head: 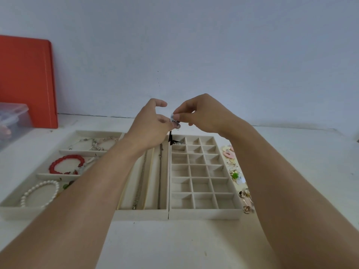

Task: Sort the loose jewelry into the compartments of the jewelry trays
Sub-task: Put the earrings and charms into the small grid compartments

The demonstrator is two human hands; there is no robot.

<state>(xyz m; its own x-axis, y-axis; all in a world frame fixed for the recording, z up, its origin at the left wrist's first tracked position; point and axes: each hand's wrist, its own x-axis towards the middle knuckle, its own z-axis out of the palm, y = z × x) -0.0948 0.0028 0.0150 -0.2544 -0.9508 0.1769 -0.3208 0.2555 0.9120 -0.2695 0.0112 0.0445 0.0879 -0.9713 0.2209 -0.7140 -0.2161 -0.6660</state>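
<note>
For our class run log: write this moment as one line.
both hands: left hand, right hand | holding: small black-tasselled earring | over: beige gridded tray | placed: no

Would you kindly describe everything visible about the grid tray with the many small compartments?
The grid tray is cream, apparently velvet-lined, and lies flat on the white table, rightmost of three trays, its left wall against the long-slot tray. Thin dividers form three columns of small square cells. Nearly all look empty; the far-left cells hold something small and dark, too blurred to identify. Loose earrings lie beside its right wall. Both hands hover above its far end.
</note>
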